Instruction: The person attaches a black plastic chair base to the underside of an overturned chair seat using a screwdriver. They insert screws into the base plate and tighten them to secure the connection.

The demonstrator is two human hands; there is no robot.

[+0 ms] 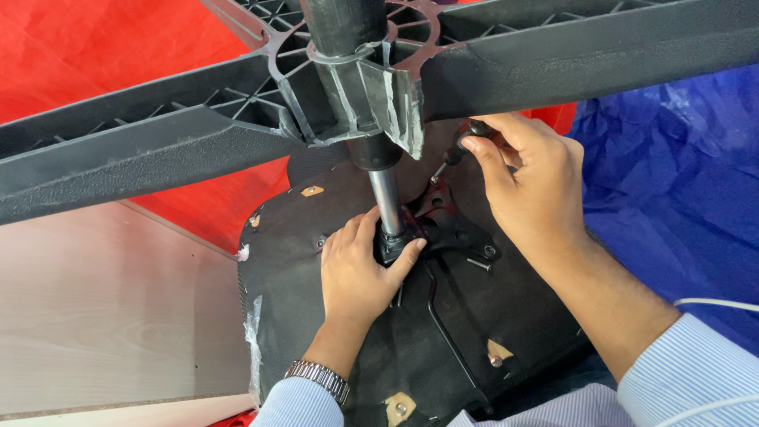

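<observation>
The left hand [360, 273] is wrapped around the base of the gas-lift column [387, 202] at the centre of the upturned seat underside [443, 340]. The right hand [526, 186] is closed on a screwdriver [457, 154], tip against the black mounting plate [451, 225] just beside the column.

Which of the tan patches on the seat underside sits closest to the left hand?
The small tan patch at the seat's left edge, just left of the left hand; the other patches lie farther off, toward the top and bottom.

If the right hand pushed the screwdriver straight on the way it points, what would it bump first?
Probably the black metal mounting plate under the chair seat: the right hand aims the screwdriver down-left at its corner, though depth is unclear.
</observation>
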